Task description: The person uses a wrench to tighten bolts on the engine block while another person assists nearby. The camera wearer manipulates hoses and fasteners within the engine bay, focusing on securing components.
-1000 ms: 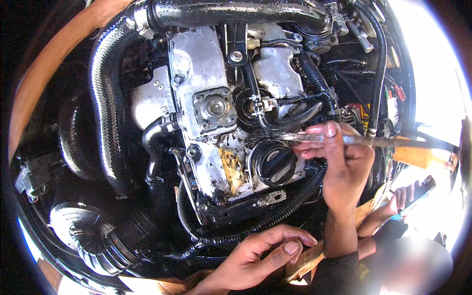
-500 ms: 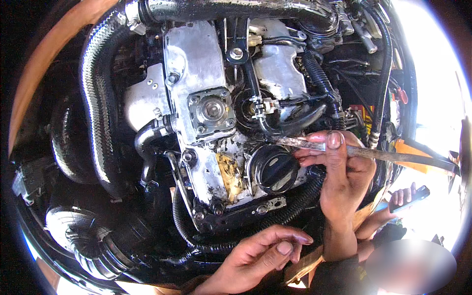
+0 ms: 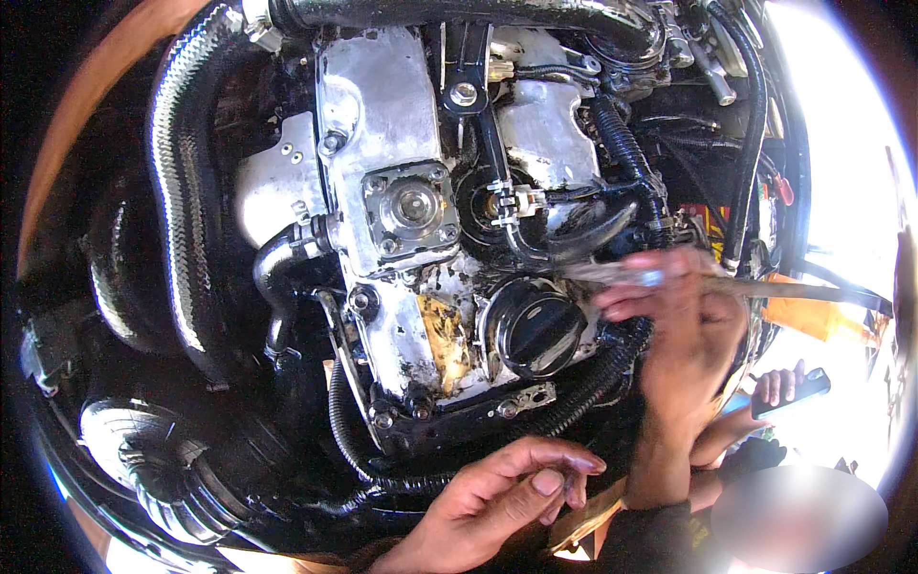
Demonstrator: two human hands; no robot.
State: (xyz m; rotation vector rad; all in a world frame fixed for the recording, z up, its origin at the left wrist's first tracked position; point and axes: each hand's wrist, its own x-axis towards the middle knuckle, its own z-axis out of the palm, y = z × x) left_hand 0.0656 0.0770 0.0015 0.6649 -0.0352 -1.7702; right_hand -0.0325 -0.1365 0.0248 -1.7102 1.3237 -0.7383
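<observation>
My right hand, smeared by motion, is closed round a long thin tool with a flat greyish end and a brownish handle. The tool's kind is unclear. Its grey end lies just above the black round oil filler cap, near a black curved hose. In the lower middle, my left hand is loosely closed in front of the engine, its fingers curled and the thumb folded over. Nothing shows in it. Worn, greasy metal makes up the engine's valve cover, with a tan patch left of the cap.
A braided-look thick hose runs down the left, above a ribbed intake duct. Corrugated tubing passes below the cap. At the lower right, another person's hand holds a phone.
My right hand has moved slightly right with the tool, whose grey end has drawn back from the engine's middle. My left hand has hardly moved. The whole view has shifted a little.
</observation>
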